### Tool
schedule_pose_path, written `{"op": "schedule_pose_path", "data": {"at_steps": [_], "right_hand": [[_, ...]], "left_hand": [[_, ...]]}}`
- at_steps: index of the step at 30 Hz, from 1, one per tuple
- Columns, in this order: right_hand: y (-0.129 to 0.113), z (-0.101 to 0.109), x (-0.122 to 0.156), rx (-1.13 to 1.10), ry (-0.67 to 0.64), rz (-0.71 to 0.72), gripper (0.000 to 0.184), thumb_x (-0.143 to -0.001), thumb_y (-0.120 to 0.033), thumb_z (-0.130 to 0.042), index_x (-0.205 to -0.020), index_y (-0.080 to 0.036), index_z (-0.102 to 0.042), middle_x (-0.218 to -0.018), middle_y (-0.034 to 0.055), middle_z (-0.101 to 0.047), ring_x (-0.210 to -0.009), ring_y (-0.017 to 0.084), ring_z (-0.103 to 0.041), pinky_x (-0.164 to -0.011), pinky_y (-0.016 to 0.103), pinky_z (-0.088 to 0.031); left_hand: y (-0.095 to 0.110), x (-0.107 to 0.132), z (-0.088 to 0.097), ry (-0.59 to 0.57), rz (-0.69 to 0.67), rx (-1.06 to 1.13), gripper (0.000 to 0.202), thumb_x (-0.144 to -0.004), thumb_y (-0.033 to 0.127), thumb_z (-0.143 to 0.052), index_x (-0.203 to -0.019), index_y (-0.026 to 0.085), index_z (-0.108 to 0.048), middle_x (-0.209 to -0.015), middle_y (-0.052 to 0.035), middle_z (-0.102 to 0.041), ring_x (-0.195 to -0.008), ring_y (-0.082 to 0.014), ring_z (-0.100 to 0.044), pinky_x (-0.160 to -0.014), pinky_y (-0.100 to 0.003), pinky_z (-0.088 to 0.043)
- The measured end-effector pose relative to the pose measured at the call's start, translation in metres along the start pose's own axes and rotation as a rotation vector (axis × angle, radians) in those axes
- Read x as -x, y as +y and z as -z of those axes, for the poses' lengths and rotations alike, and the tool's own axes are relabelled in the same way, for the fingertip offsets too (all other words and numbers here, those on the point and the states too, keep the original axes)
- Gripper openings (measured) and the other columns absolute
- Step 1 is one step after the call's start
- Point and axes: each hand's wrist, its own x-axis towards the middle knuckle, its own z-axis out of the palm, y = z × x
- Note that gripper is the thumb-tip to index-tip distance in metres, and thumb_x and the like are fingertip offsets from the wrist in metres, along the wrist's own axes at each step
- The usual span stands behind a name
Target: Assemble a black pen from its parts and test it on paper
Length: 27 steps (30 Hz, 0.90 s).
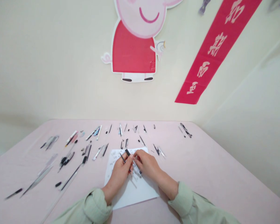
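Both my hands are close together over a white sheet of paper [130, 199] with handwriting on it. My left hand [120, 171] is closed around a thin dark stick, like a pen refill [122, 157], which slants up and left past the fingers. Between the two hands lies a pen [128, 152] with a black top end and a clear barrel running down toward the right; the left thumb presses on it. My right hand [147, 162] has its thumb and fingers pinched at this pen's barrel. The fingers partly hide what each hand grips.
Pen parts lie in several small groups across the pink table [200, 180]. A long refill [71, 179] and a black cap [58, 184] are at left. Black pens [186, 130] lie at the far right. A wall with a pig cutout [134, 49] and red banner [207, 59] stands behind.
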Motion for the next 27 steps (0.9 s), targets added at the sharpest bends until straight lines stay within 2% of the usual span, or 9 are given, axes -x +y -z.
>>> {"op": "schedule_pose_path", "data": {"at_steps": [4, 9, 12, 15, 20, 24, 27], "right_hand": [[0.001, 0.011, 0.006, -0.245, 0.076, -0.033, 0.009, -0.087, -0.017, -0.050, -0.083, -0.020, -0.057, -0.074, -0.0025, -0.058, -0.066, 0.012, -0.051, -0.063, 0.022, -0.036], [-0.017, 0.010, 0.026, -0.366, -0.060, -0.044, 0.004, -0.085, -0.023, -0.055, -0.082, -0.020, -0.056, -0.072, -0.0029, -0.061, -0.064, 0.011, -0.053, -0.059, 0.021, -0.037], [-0.018, 0.006, 0.028, -0.305, -0.016, -0.063, 0.003, -0.083, -0.020, -0.055, -0.081, -0.021, -0.054, -0.070, -0.0028, -0.060, -0.064, 0.012, -0.054, -0.059, 0.021, -0.036], [-0.008, 0.008, 0.026, -0.122, 0.048, -0.140, 0.004, -0.081, -0.019, -0.055, -0.079, -0.021, -0.053, -0.065, -0.0028, -0.057, -0.060, 0.013, -0.052, -0.057, 0.022, -0.031], [0.001, 0.009, 0.027, 0.146, 0.016, -0.201, 0.004, -0.078, -0.019, -0.059, -0.079, -0.021, -0.055, -0.067, -0.0002, -0.059, -0.060, 0.015, -0.051, -0.055, 0.024, -0.025], [-0.007, 0.013, 0.029, 0.135, 0.053, -0.170, 0.006, -0.083, -0.025, -0.059, -0.080, -0.022, -0.054, -0.070, -0.0006, -0.061, -0.062, 0.015, -0.053, -0.056, 0.024, -0.027], [-0.019, 0.016, 0.030, 0.057, 0.097, -0.060, 0.007, -0.089, -0.026, -0.054, -0.083, -0.022, -0.054, -0.077, -0.0003, -0.063, -0.065, 0.014, -0.054, -0.060, 0.024, -0.032]], "left_hand": [[0.000, 0.000, 0.000, 0.016, 0.005, 0.021, 0.038, -0.080, 0.057, -0.057, -0.075, 0.019, -0.056, -0.048, 0.0065, -0.048, -0.042, -0.0100, -0.045, -0.043, -0.021, -0.034], [0.006, 0.003, 0.000, 0.017, -0.004, 0.008, 0.037, -0.078, 0.055, -0.059, -0.071, 0.019, -0.056, -0.049, 0.0060, -0.050, -0.044, -0.0105, -0.048, -0.045, -0.021, -0.037], [0.007, 0.003, -0.001, 0.010, -0.007, 0.047, 0.036, -0.080, 0.055, -0.057, -0.075, 0.019, -0.055, -0.052, 0.0065, -0.050, -0.044, -0.0097, -0.048, -0.044, -0.021, -0.037], [0.005, 0.002, -0.001, 0.028, -0.008, 0.100, 0.039, -0.081, 0.058, -0.053, -0.079, 0.019, -0.055, -0.056, 0.0063, -0.051, -0.042, -0.0084, -0.048, -0.042, -0.020, -0.036], [-0.001, 0.001, 0.000, 0.049, 0.015, 0.141, 0.049, -0.081, 0.065, -0.049, -0.079, 0.017, -0.058, -0.060, 0.0030, -0.054, -0.046, -0.0108, -0.054, -0.041, -0.021, -0.038], [-0.005, 0.001, 0.002, 0.051, 0.029, 0.181, 0.054, -0.082, 0.067, -0.045, -0.083, 0.015, -0.062, -0.062, -0.0001, -0.058, -0.051, -0.0142, -0.058, -0.046, -0.025, -0.045], [-0.007, 0.002, 0.003, 0.040, 0.024, 0.198, 0.055, -0.084, 0.066, -0.044, -0.090, 0.015, -0.064, -0.066, -0.0016, -0.061, -0.055, -0.0159, -0.060, -0.051, -0.028, -0.049]]}}
